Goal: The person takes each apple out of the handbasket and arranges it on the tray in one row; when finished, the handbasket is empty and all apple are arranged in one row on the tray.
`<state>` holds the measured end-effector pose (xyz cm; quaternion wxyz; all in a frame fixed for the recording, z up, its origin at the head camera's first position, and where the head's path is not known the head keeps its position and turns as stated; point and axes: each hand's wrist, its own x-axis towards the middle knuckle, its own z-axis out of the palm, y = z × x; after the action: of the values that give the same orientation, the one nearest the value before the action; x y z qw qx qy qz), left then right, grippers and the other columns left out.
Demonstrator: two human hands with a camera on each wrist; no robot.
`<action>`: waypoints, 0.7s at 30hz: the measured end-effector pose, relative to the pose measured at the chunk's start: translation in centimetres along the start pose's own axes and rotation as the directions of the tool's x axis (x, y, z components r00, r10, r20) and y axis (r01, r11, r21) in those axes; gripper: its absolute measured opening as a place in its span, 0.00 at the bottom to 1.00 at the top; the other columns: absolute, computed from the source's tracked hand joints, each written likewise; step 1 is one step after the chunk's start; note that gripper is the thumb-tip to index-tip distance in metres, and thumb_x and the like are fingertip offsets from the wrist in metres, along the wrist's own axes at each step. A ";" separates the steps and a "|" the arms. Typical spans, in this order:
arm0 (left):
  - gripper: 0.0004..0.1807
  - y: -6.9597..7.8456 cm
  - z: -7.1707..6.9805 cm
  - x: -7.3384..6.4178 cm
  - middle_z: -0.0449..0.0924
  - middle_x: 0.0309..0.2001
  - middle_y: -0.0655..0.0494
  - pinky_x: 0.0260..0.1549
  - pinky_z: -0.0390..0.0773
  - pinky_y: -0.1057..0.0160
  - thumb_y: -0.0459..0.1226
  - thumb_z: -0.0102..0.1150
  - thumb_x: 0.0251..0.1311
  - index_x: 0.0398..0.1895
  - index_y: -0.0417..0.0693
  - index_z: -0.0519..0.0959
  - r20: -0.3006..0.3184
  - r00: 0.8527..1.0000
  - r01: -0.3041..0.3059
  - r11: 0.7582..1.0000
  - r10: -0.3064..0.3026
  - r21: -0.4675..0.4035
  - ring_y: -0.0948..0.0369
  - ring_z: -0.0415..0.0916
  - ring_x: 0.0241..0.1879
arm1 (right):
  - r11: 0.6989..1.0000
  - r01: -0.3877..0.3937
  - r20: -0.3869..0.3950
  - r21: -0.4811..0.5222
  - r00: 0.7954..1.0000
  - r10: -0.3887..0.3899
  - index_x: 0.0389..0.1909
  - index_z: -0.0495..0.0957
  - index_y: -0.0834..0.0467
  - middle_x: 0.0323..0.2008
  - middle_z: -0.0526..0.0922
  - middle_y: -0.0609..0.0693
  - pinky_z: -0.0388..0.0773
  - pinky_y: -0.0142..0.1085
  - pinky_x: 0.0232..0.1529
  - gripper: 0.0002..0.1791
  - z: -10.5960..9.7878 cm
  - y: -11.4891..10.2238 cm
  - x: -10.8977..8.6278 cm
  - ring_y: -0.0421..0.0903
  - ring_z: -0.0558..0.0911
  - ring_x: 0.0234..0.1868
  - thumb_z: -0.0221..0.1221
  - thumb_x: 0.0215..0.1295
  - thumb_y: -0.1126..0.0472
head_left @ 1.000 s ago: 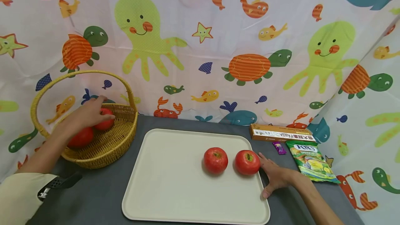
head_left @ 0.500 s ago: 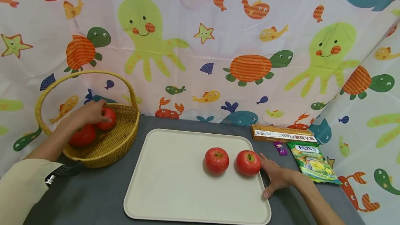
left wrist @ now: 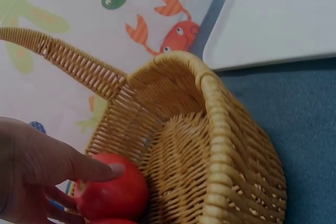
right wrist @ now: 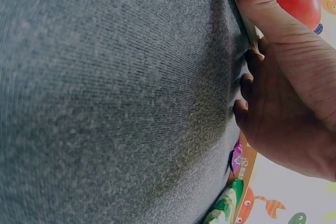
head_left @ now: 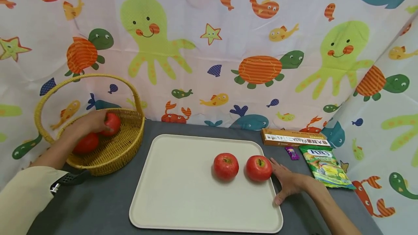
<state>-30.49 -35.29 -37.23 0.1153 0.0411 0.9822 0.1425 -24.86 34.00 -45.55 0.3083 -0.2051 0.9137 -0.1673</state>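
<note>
At the left, my left hand reaches into a yellow wicker basket with a tall handle. It grips a red apple, thumb across the top in the left wrist view, fingers partly hidden behind. Another red apple lies nearer in the basket, partly under the wrist. My right hand rests at the right edge of a cream tray, fingers spread and thumb at the rim. Just inside that edge sits one red apple, with a second apple to its left on the tray.
Behind the right hand lie a long brown pasta box, a small purple packet and a green Fox's bag. A sea-animal curtain hangs behind the grey tabletop.
The left hand has settled lower around the far apple in the basket, its fingers now down behind it. The right hand and the tray apples stay in place.
</note>
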 end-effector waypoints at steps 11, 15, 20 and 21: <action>0.50 -0.9 0.5 0.0 0.69 0.60 0.16 0.56 0.76 0.31 0.41 0.71 0.63 0.70 0.15 0.51 0.003 0.999 0.042 0.999 -0.042 0.017 0.31 0.73 0.53 | 1.000 -0.016 0.010 0.016 1.000 0.016 0.84 0.40 0.63 0.82 0.31 0.74 0.40 0.81 0.71 0.80 0.2 0.0 0.1 0.86 0.38 0.77 0.78 0.40 0.33; 0.47 -1.0 0.4 -0.2 0.73 0.53 0.21 0.48 0.79 0.37 0.41 0.74 0.60 0.66 0.17 0.56 -0.022 0.998 0.054 0.999 -0.054 0.003 0.37 0.75 0.46 | 1.000 -0.019 0.008 0.022 1.000 0.019 0.84 0.41 0.62 0.82 0.31 0.74 0.40 0.82 0.71 0.79 0.0 -0.2 0.1 0.86 0.38 0.77 0.78 0.41 0.33; 0.44 -0.7 0.7 -0.2 0.75 0.48 0.26 0.42 0.80 0.42 0.40 0.78 0.53 0.59 0.21 0.61 -0.062 0.998 0.026 1.000 -0.027 -0.012 0.41 0.77 0.41 | 1.000 -0.010 0.011 0.016 1.000 0.010 0.84 0.42 0.63 0.82 0.32 0.75 0.40 0.82 0.71 0.79 -0.1 -0.2 0.1 0.86 0.39 0.77 0.78 0.41 0.33; 0.43 -0.6 0.8 -0.2 0.76 0.47 0.26 0.41 0.80 0.43 0.39 0.79 0.52 0.58 0.22 0.61 -0.072 0.997 0.016 1.000 -0.017 -0.015 0.41 0.77 0.41 | 1.000 -0.011 0.011 0.013 1.000 0.010 0.83 0.42 0.63 0.82 0.32 0.75 0.41 0.82 0.70 0.79 -0.1 -0.2 0.0 0.86 0.39 0.77 0.78 0.40 0.33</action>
<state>-30.15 -35.70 -38.09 0.0812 0.0269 0.9850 0.1498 -24.86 33.84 -45.40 0.3154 -0.1992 0.9120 -0.1706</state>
